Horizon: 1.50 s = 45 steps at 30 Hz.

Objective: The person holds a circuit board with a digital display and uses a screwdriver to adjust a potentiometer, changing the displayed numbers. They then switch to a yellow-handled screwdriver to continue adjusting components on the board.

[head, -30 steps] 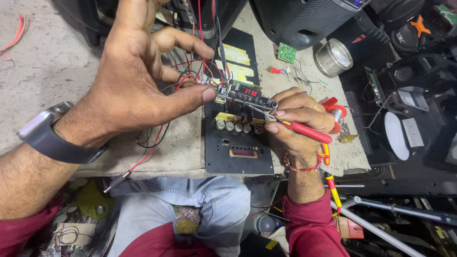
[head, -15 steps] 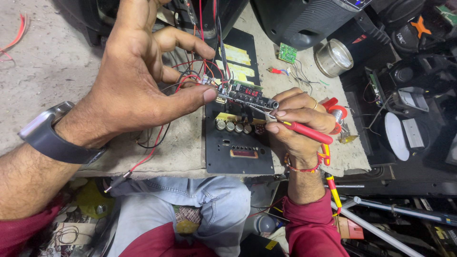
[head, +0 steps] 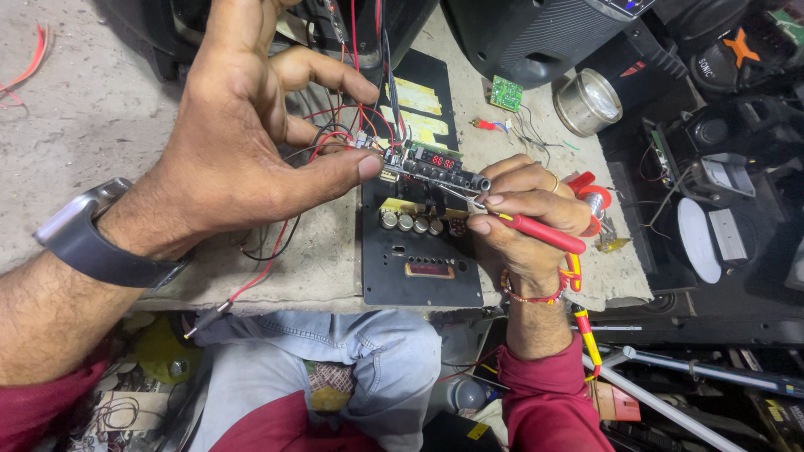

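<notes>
Small display board (head: 440, 163), wired, light and fragile.
Left hand (head: 243, 142) pinches its edge; right hand (head: 523, 209) closed on a red iron (head: 540, 233); best held by edges.

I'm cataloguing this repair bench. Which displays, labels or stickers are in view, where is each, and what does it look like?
Lit display: on the small module between left hand and right hand; narrow black strip, glowing red digits.
Dark window: low on the black panel; small reddish rectangle, unlit.
Yellow labels: on the black plate behind; pale strips.
</notes>
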Available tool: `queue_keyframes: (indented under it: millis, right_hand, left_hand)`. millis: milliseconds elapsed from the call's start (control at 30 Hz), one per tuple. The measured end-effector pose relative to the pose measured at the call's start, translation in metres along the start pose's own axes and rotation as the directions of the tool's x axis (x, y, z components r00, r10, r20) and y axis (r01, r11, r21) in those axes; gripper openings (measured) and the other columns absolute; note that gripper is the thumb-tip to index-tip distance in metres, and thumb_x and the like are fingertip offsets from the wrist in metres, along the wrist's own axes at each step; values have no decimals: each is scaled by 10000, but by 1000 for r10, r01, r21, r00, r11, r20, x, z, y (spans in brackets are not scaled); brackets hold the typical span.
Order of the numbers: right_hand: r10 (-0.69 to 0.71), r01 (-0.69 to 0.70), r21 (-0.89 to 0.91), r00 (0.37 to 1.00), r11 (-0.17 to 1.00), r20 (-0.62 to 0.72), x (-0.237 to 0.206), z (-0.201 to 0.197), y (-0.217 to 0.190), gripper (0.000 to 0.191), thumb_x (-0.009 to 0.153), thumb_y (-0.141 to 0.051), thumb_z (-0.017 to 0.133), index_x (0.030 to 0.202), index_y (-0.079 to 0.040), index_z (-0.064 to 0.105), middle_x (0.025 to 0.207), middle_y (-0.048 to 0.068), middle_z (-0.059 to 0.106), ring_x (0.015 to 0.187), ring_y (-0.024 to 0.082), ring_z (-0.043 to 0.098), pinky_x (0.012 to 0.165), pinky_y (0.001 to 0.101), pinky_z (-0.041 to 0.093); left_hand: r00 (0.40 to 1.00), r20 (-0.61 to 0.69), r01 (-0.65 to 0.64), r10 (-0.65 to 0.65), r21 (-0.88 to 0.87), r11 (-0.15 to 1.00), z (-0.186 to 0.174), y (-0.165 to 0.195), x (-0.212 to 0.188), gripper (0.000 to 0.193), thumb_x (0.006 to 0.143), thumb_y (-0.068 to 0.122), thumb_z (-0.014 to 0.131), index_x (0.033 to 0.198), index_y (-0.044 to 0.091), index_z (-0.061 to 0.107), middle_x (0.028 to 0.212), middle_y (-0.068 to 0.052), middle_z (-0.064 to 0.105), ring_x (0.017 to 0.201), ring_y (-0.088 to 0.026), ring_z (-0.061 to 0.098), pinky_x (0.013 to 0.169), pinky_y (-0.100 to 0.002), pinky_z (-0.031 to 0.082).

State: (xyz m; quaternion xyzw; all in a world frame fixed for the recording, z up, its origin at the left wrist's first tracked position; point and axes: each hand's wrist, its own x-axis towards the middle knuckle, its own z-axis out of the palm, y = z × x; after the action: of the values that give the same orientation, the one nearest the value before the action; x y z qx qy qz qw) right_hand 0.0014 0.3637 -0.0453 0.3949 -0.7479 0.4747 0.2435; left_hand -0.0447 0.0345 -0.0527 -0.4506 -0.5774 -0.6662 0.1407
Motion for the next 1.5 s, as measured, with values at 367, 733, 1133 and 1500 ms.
queue_keyframes:
  millis: [367,733,1133,1500]
  right_hand:
    - [1,-1,15,1000,1000,-1,0,0,0,235,817,-50,901,984,-36,737,982,65,696,918,226,701,802,324,580]
    - [-13,13,-37,1000,999,-3,0,-1,0,233,809,-38,899,968,-22,729,952,67,692,880,232,702,782,329,579]
    - [-6,7,-10,1000,1000,10,1,-1,0,235,813,-35,896,974,-27,725,969,70,691,920,234,699,804,326,577]
    - [-33,34,36,999,999,-28,-1,2,-4,291,804,-121,915,991,-12,722,906,98,693,883,241,678,814,349,554]
  left_hand:
    - [1000,-4,17,-17,3,1000,0,1,1,1046,918,-114,879,1590,57,96,1691,-150,156,1232,-218,616,809,-233,716]
    - [1000,3,4,-5,8,1000,0,1,0,1045,927,-119,878,1597,63,96,1699,-147,152,1238,-215,616,819,-234,718]
    - [995,-27,93,-94,-35,995,2,6,4,1053,853,-100,857,1573,45,102,1694,-164,164,1260,-219,626,820,-244,705]
    - [998,-27,47,-48,-56,997,4,6,6,1058,893,-115,856,1584,51,72,1689,-158,149,1226,-219,606,832,-245,707]
